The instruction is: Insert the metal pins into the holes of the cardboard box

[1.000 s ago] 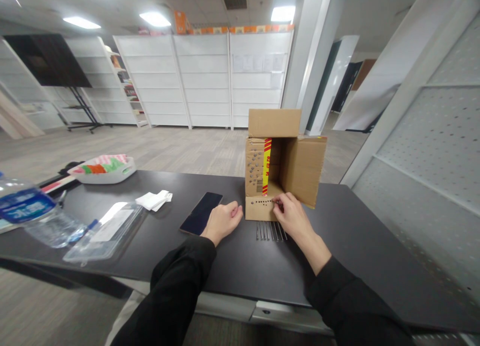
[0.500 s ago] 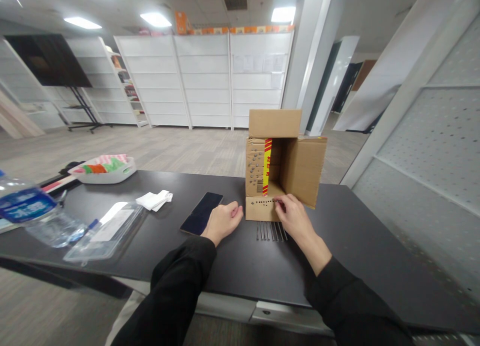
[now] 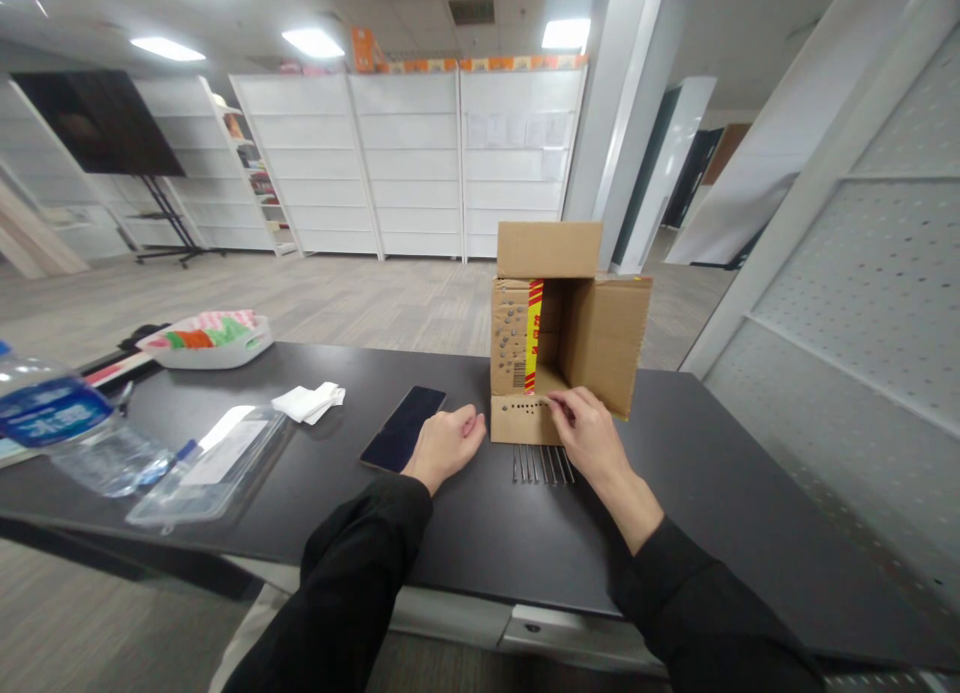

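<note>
A cardboard box (image 3: 511,323) stands with its open side toward me, its flaps spread and a strip of yellow and red tape along the left flap. Its lower flap (image 3: 517,428) carries a row of small dark holes or dots. My right hand (image 3: 592,435) pinches at that flap's right part; whatever is between the fingertips is too small to make out. Curled closed, my left hand (image 3: 448,445) rests on the table left of the box, its inside hidden. Several thin metal nails or screws (image 3: 536,465) lie in a row before the flap.
A phone (image 3: 405,428) lies beside my left hand. Farther left are folded tissues (image 3: 309,402), a clear plastic case (image 3: 217,463), a water bottle (image 3: 71,418) and a white basket (image 3: 247,348) with colourful contents. The dark table's (image 3: 735,493) right edge borders a perforated panel (image 3: 862,303).
My right hand has shifted very slightly at the lower flap, its fingers still pinched. My left hand stays where it was.
</note>
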A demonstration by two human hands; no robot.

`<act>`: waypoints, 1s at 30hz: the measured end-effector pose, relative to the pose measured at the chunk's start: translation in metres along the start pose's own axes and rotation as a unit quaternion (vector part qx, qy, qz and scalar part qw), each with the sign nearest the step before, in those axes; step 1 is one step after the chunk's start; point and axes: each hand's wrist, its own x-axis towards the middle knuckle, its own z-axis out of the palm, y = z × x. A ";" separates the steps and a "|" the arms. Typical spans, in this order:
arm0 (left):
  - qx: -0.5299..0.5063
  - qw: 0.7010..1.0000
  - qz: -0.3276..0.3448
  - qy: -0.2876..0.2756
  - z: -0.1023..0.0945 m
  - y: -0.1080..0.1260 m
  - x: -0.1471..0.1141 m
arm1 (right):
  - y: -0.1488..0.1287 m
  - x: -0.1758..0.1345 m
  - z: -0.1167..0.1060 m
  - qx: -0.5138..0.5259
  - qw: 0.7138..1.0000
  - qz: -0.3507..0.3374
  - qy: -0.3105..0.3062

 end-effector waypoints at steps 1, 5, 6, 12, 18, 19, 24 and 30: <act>-0.001 1.000 0.000 0.001 0.000 0.000 0.000 | -0.001 0.000 -0.001 0.003 1.000 -0.004 0.006; -0.002 1.000 -0.001 0.001 -0.001 0.001 0.000 | -0.004 0.000 -0.004 0.021 0.999 -0.012 0.030; -0.001 1.000 -0.001 0.000 -0.001 0.001 0.000 | -0.004 0.000 -0.004 0.026 0.999 -0.012 0.036; 0.006 1.000 0.007 0.001 -0.002 0.001 0.000 | -0.007 -0.001 -0.006 0.085 0.993 -0.035 0.075; 0.010 1.000 0.011 0.001 0.000 -0.001 0.000 | -0.019 -0.007 -0.010 0.143 0.986 -0.081 0.031; 0.011 1.000 0.012 0.001 -0.001 -0.001 0.000 | -0.022 -0.009 -0.009 0.151 0.984 -0.092 0.018; 0.014 1.000 0.005 -0.003 -0.002 0.001 0.000 | -0.033 -0.022 -0.004 0.178 0.974 -0.124 -0.073; 0.010 1.000 0.013 0.002 -0.001 0.000 0.000 | -0.049 -0.036 0.002 0.149 0.967 -0.126 -0.162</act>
